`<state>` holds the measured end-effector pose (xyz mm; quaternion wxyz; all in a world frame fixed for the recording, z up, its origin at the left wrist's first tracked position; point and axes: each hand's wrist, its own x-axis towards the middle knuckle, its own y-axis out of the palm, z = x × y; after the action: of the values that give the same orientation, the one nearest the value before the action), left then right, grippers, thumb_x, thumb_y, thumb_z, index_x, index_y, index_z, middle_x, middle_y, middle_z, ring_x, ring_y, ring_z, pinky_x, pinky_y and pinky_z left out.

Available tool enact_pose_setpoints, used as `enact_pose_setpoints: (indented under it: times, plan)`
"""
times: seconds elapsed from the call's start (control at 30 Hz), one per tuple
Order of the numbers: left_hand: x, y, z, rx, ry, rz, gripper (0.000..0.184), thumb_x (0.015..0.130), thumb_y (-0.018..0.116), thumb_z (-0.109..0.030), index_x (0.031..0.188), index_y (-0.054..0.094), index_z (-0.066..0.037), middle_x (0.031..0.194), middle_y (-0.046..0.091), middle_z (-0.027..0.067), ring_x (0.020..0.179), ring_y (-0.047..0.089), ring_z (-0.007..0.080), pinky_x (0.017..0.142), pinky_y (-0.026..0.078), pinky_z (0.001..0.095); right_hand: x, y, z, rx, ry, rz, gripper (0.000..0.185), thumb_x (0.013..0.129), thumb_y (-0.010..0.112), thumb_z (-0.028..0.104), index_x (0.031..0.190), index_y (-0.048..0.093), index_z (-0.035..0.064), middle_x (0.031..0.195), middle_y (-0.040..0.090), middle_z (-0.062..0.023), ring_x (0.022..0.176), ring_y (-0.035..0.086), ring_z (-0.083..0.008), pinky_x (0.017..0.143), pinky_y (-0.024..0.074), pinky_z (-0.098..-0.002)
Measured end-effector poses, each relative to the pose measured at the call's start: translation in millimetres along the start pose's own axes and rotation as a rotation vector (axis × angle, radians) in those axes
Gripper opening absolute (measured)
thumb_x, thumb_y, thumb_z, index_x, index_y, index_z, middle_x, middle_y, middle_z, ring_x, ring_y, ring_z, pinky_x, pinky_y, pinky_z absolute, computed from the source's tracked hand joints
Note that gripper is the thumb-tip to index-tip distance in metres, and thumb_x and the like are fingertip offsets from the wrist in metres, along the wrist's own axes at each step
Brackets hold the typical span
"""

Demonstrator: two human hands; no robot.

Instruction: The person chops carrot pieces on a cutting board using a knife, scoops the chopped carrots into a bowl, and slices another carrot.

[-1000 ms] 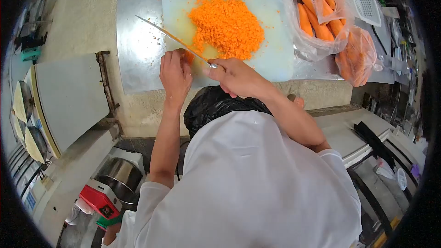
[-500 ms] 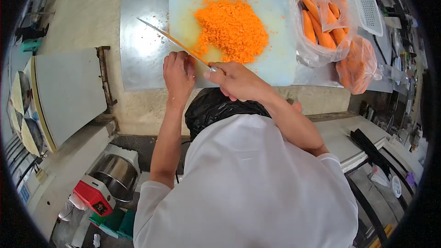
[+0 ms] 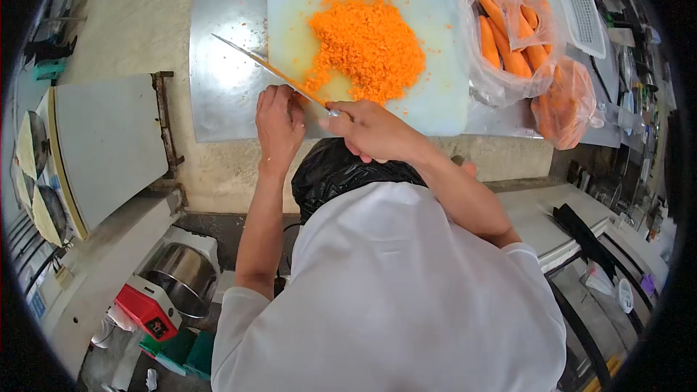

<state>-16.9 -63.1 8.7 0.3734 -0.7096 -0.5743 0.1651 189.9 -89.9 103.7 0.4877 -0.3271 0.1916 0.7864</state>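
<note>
My right hand point(image 3: 370, 131) is closed around the handle of a long kitchen knife point(image 3: 273, 69). The blade slants up and left across the near left corner of a white cutting board point(image 3: 443, 43), with orange bits stuck along it. Just on the near side of the blade is my left hand point(image 3: 279, 117), its fingers curled in; whatever they hold, if anything, is hidden. A heap of finely chopped carrot point(image 3: 367, 43) covers the middle of the board, with crumbs scattered around it.
The board lies on a metal table point(image 3: 225, 101). To its right are a clear plastic bag of whole carrots point(image 3: 514, 62), a second knotted bag point(image 3: 563, 105) with orange contents, and a white perforated basket point(image 3: 581, 7). A black plastic bag point(image 3: 327, 174) hangs at the table's near edge.
The knife has shifted slightly left and its tip is a little lower. Both hands have moved slightly, the left one a little down and left. The chopped heap looks the same.
</note>
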Motion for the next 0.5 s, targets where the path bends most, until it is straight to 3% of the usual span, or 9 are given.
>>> enact_pose_setpoints:
  times: [0.3,0.5]
  plan:
    - [-3,0,0,-0.023,-0.078,0.015,0.020,0.077,0.059,0.006,0.097,0.062,0.001,0.090,0.059,0.0182,0.090,0.057,0.0408,0.081,0.046,0.0499,8,6,-11,0.031,-0.051,0.011,0.066,0.104,0.056,0.046,0.147,0.053,-0.0036,0.060,0.055,-0.0048,0.047,0.056,-0.0139,0.041,0.0434,-0.0316]
    - [-7,-2,3,-0.013,-0.024,-0.028,0.018,0.077,0.061,0.006,0.094,0.063,0.001,0.090,0.060,0.0176,0.089,0.057,0.0405,0.081,0.047,0.0485,7,7,-6,0.054,-0.024,0.048,0.069,0.101,0.058,0.047,0.149,0.051,-0.0035,0.060,0.056,-0.0059,0.047,0.056,-0.0142,0.042,0.0446,-0.0314]
